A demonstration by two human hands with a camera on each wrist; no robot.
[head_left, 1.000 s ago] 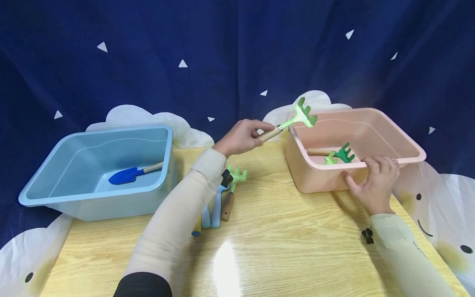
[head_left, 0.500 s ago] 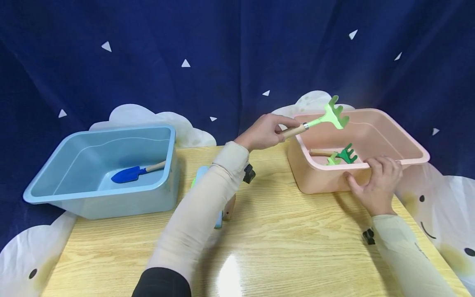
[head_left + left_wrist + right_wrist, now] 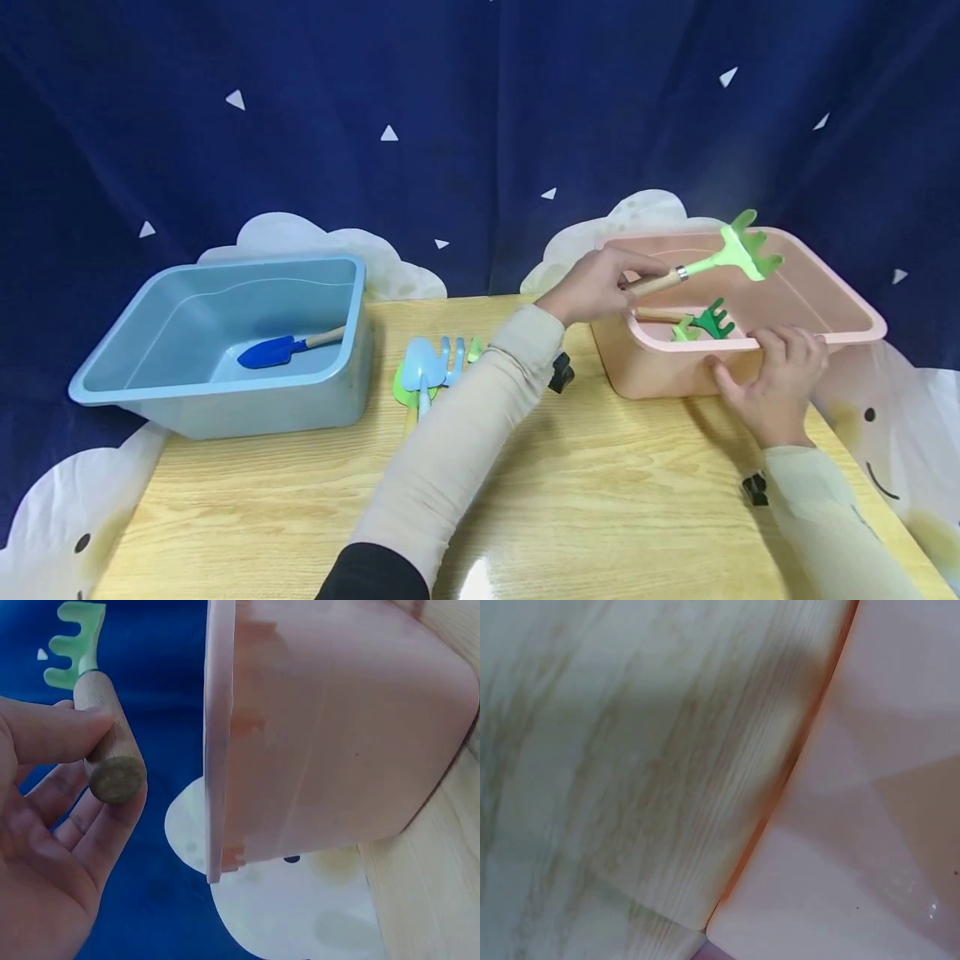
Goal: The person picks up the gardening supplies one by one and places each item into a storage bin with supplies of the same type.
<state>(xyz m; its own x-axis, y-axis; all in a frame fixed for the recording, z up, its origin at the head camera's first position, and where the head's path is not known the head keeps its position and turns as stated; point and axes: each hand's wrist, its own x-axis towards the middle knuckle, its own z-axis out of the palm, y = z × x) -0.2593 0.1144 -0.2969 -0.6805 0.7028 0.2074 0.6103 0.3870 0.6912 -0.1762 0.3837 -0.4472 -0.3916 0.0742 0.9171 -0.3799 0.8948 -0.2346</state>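
My left hand (image 3: 600, 287) pinches the wooden handle of a light green hand rake (image 3: 738, 254). The rake's tines are above the pink bin (image 3: 652, 371); in the left wrist view the handle (image 3: 105, 724) lies between thumb and fingers, beside the bin's outer wall. On the bin's near rim my right hand (image 3: 783, 383) holds, fingers over the edge and thumb on the outside. Inside the bin lie a dark green rake (image 3: 711, 320) with a wooden handle and a smaller-looking light green tool head (image 3: 685, 330), partly hidden by the rim. The right wrist view shows only table and bin wall.
A blue bin (image 3: 247, 408) at left holds a blue trowel (image 3: 270, 352). Between the bins, on the wooden table (image 3: 600, 500), lie a light blue shovel (image 3: 422, 364), a light blue fork (image 3: 457, 358) and green tools, partly under my left forearm. A navy curtain (image 3: 480, 167) hangs behind.
My left hand has carried the light green hand rake rightward, from beside the pink bin to over it. My right hand stays on the rim. The view has shifted slightly.
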